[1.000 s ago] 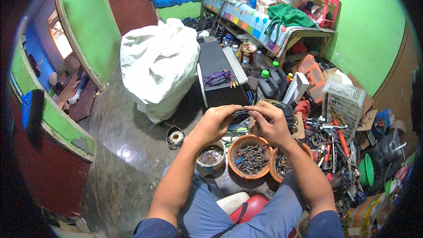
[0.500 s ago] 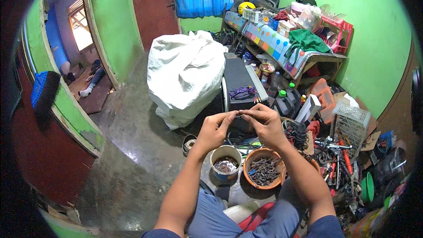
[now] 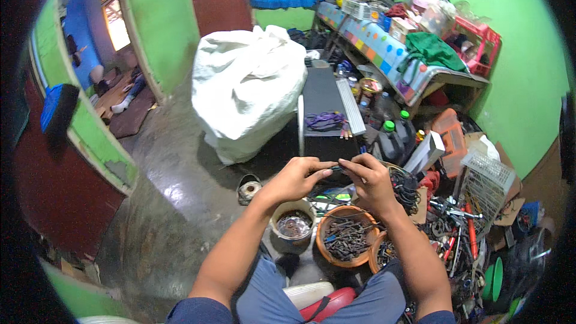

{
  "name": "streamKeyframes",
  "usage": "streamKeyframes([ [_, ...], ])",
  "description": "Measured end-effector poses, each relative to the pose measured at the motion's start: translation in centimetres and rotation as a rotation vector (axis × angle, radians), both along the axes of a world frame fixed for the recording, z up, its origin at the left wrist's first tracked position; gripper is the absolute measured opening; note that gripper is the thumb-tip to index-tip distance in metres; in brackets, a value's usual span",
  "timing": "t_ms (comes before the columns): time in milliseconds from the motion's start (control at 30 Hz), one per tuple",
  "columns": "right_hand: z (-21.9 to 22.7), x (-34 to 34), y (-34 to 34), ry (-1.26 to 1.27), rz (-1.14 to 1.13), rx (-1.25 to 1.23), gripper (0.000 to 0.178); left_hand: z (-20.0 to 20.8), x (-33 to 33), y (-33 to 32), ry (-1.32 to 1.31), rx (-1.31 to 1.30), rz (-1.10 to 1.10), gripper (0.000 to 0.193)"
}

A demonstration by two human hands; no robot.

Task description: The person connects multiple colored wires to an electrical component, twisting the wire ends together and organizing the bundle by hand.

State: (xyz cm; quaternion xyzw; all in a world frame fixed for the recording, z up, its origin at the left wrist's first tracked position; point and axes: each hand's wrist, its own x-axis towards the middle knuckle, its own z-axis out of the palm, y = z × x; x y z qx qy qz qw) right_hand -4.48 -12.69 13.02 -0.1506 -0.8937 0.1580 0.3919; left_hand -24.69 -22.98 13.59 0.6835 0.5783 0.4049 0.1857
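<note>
My left hand [image 3: 300, 178] and my right hand [image 3: 368, 179] are raised in front of me, fingertips nearly meeting. Each pinches thumb against fingers. Whatever lies between them is too small and dark to make out. Below them stands a cream bucket [image 3: 276, 231] with brownish, shiny bits at its bottom. Beside it on the right is an orange basin [image 3: 320, 246] heaped with small dark pieces [image 3: 346, 238]. A second orange container [image 3: 373, 256], also holding dark pieces, is partly hidden by my right forearm.
A big white sack [image 3: 246, 90] stands ahead, next to a black box [image 3: 320, 93] topped with purple cable. Tools, a wire basket [image 3: 485, 183] and dark jugs [image 3: 390, 144] crowd the right. A cluttered bench [image 3: 384, 54] lines the green wall. A roll [image 3: 249, 191] sits left of the bucket.
My view has shifted a little. Both hands sit slightly lower in the picture, and the left fingers are straighter. The fingertips stay close together, pinching.
</note>
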Motion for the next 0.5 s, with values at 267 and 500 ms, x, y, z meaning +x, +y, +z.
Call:
streamKeyframes([
  [267, -0.7, 2.4, 4.8, 0.015, -0.183, 0.144, 0.036, -1.1, 3.3, 6.6, -0.034, 0.058, 0.081, 0.019],
  [500, -0.7, 3.8, 6.1, -0.119, -0.293, 0.201, 0.04, -2.7, 5.7, 9.9, 0.007, 0.095, 0.098, 0.017],
])
